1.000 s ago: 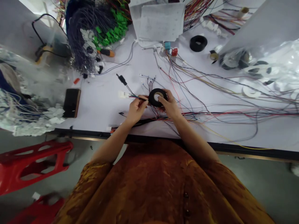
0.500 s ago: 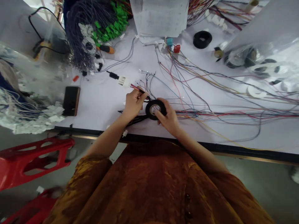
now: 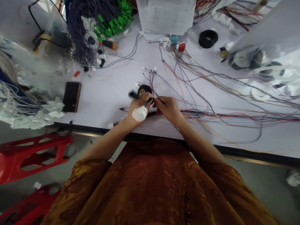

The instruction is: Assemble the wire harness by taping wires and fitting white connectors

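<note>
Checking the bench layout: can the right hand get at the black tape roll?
Probably yes. The black tape roll sits just beyond the left hand, near the right hand, with only thin wires around it. But the right hand seems to pinch wire ends, so it must let go first.

On the bench [image 3: 105, 106], a roll of electrical tape [image 3: 144, 90] just behind the left hand [image 3: 139, 109], the right hand [image 3: 167, 109] close beside it, and loose wires [image 3: 234, 107] passing between both hands and spreading rightward. Papers [image 3: 166, 15] along the far side, a phone [image 3: 72, 97] left of the hands. Below the near edge, a plastic stool [image 3: 32, 156] on the floor [image 3: 264, 175].
</note>
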Motion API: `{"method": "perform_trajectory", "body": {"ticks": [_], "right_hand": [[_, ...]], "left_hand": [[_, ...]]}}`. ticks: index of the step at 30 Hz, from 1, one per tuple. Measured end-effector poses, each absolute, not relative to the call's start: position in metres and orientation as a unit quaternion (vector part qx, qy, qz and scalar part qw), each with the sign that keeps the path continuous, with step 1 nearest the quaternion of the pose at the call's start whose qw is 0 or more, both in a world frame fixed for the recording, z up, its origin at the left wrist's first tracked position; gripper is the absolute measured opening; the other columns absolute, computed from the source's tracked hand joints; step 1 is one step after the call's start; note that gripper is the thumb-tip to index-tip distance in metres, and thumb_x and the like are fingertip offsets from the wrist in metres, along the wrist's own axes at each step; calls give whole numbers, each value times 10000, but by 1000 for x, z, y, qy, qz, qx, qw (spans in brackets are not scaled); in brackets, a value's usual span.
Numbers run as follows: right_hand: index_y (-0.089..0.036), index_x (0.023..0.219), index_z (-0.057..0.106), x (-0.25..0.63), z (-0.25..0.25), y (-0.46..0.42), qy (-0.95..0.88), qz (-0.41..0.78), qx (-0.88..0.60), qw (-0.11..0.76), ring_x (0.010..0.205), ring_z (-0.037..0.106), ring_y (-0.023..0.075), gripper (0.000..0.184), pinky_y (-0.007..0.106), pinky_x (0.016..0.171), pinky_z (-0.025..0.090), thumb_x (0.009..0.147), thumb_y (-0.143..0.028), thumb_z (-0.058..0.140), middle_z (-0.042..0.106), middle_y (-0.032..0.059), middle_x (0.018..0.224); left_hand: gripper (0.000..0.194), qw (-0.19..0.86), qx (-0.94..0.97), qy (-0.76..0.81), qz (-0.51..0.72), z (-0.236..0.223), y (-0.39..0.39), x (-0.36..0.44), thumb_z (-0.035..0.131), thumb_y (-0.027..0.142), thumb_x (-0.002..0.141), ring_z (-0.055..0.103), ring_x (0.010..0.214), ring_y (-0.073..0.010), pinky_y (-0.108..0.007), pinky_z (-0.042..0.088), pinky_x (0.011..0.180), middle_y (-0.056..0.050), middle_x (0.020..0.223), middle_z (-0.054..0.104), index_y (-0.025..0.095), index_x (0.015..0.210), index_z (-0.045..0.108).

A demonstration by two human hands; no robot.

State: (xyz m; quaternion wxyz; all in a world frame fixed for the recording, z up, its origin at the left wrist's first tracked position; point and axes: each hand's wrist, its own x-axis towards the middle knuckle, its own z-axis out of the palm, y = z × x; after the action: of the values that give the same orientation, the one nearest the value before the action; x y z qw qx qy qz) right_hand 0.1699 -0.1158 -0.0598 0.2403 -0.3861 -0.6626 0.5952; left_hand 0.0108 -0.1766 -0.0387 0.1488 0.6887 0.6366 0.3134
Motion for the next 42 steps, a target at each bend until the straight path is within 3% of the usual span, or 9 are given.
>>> {"method": "perform_trajectory", "body": {"ticks": [5,12,14,18,22,25,34,38,42], "right_hand": [[-156,791,631,154,-35,-78,-706,493,-408,303,680,577,136,276,243,603,437,893,-406,574,570,11,677],[-146,869,592,105,-43,-36,-807,422,-396,116,857,556,234,225,393,833,466,679,-157,713,593,65,830],[-149,905,576,109,-45,-34,-814,393,-404,137,896,549,235,240,396,855,459,681,-106,652,597,84,922],[-172,1114,535,150,-53,-49,-782,392,-430,224,992,544,236,413,406,903,463,707,-114,578,582,90,1070],[-194,1294,498,187,-65,-67,-809,389,-396,194,1143,533,280,530,467,995,434,769,-197,568,556,131,1250],[-200,1338,495,187,-70,-73,-870,339,-320,163,1292,439,322,550,512,1073,364,809,-298,607,487,145,1393],[-166,934,601,168,-73,-91,-895,283,-336,74,922,553,251,131,386,838,450,830,-217,540,619,111,978],[-183,906,615,163,-69,-100,-921,223,-316,47,932,568,262,190,403,829,428,929,-202,427,654,119,972],[-210,843,606,156,-45,-131,-951,234,-200,36,928,570,263,134,419,852,425,883,-146,495,658,109,929]], "left_hand": [[154,88,713,627,301,-57,-185,8,464,205,929,646,836,-217,-333,495,709,-106,979,686,210,951,617],[173,140,699,616,335,-79,-194,12,506,163,858,620,1075,-234,-354,494,932,-61,1227,651,250,938,633],[127,158,675,614,378,-82,-195,9,514,200,882,613,1098,-221,-344,497,945,-65,1259,625,242,919,628],[123,184,569,626,501,-87,-187,5,510,263,932,648,983,-195,-337,531,855,-95,1069,655,199,878,600],[133,341,464,622,531,-91,-172,6,571,304,902,660,751,-156,-271,527,650,-67,897,672,180,881,617],[101,378,446,606,539,-96,-164,10,675,257,796,648,730,-147,-261,519,671,-18,793,648,180,834,623],[91,364,449,616,535,-109,-166,12,684,241,754,591,700,-134,-259,479,669,4,740,603,174,737,625],[78,383,462,596,533,-114,-168,10,683,247,774,615,773,-147,-268,496,719,2,776,628,183,774,639],[99,378,433,627,526,-121,-165,8,682,194,794,590,700,-113,-239,473,669,16,733,612,169,769,590]]}}
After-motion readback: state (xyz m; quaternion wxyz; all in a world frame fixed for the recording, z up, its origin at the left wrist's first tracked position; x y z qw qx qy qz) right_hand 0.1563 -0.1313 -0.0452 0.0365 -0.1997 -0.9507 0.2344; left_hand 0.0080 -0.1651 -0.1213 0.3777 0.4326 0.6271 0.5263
